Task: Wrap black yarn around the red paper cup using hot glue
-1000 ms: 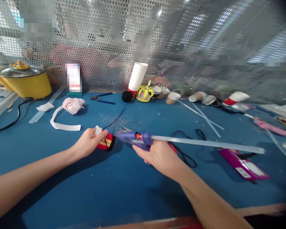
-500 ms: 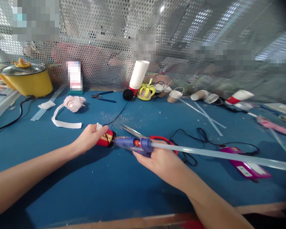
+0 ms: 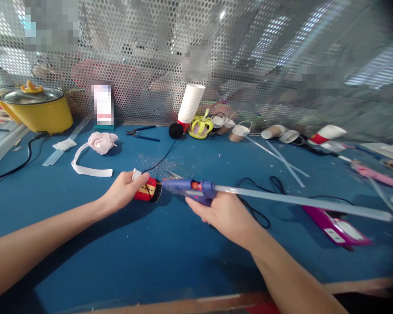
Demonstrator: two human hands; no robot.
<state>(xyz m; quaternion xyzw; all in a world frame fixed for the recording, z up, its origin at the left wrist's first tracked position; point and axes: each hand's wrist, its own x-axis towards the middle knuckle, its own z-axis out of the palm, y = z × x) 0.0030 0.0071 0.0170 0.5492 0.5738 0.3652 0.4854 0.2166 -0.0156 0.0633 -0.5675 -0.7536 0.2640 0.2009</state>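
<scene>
My left hand (image 3: 123, 190) is closed around a red paper cup (image 3: 144, 190) lying tilted, its white rim toward my wrist. A black band rings the cup's right end, and a black cord (image 3: 165, 153) runs from the cup to a black yarn ball (image 3: 176, 130). In my right hand (image 3: 227, 214) is a blue glue gun (image 3: 186, 187), its nozzle at the cup's black end; whether they touch I cannot tell. A long translucent glue stick (image 3: 301, 199) sticks out behind the gun. Scissors (image 3: 174, 174) lie under it, mostly hidden.
Along the back stand a yellow electric pot (image 3: 49, 114), a phone (image 3: 103, 104), stacked white cups (image 3: 191, 103) and a yellow crown-shaped piece (image 3: 201, 126). Pliers (image 3: 144, 132) and a pink fabric flower (image 3: 102, 142) lie nearer. At right rests a purple packet (image 3: 336, 226).
The glue gun has shifted slightly right and up, covering most of the scissors. More of the cup's black end shows. My left hand stays nearly in place.
</scene>
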